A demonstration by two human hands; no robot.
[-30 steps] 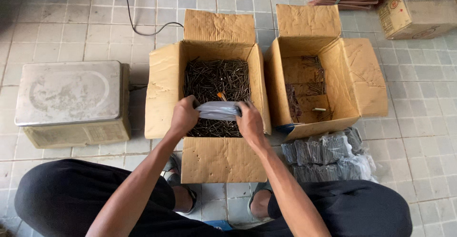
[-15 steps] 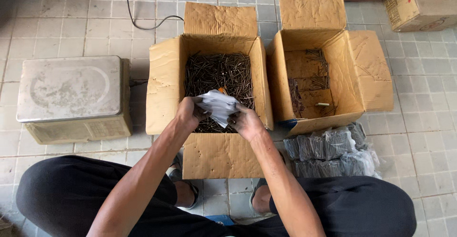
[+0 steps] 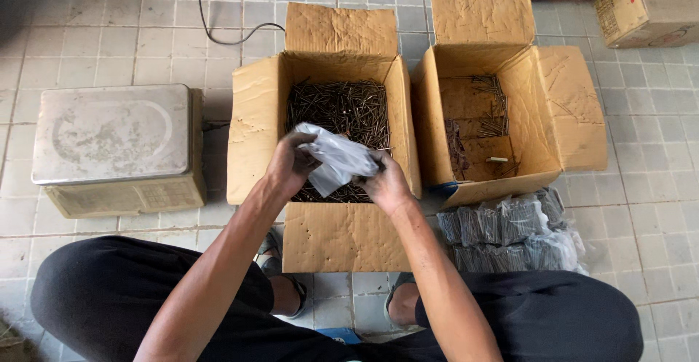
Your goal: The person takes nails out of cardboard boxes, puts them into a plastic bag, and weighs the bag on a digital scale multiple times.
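Both hands grip the clear plastic bag (image 3: 336, 160) between them: left hand (image 3: 289, 162) at its left end, right hand (image 3: 387, 182) at its right, over the nails (image 3: 342, 107).

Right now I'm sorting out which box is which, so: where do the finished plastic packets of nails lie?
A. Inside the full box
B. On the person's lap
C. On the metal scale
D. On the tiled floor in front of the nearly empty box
D: the packets of nails are piled on the tiled floor, against the near side of the nearly empty box.
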